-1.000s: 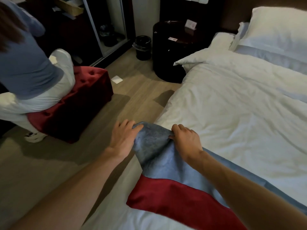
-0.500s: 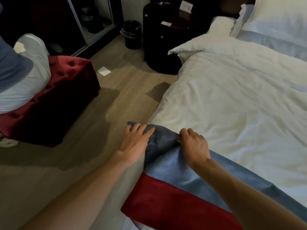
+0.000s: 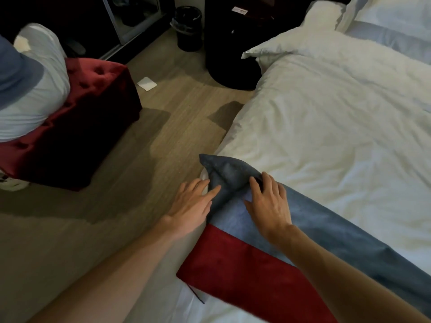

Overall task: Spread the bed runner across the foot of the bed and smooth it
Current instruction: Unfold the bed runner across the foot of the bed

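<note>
Within the last second our right hand [image 3: 268, 203] gave up its pinch on the bed runner [image 3: 326, 229] and flattened, fingers spread, onto the blue band. Our left hand [image 3: 193, 203], also open, slid against the runner's end at the left edge of the bed [image 3: 326, 124]. The runner lay across the near end of the bed, its left end still humped in a fold, so we judged the smoothing barely begun.

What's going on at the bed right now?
A person is laying a blue-and-red bed runner over the white duvet. The left hand touches its bunched end at the bed's edge, and the right hand presses on top. That end is not yet flat.
</note>
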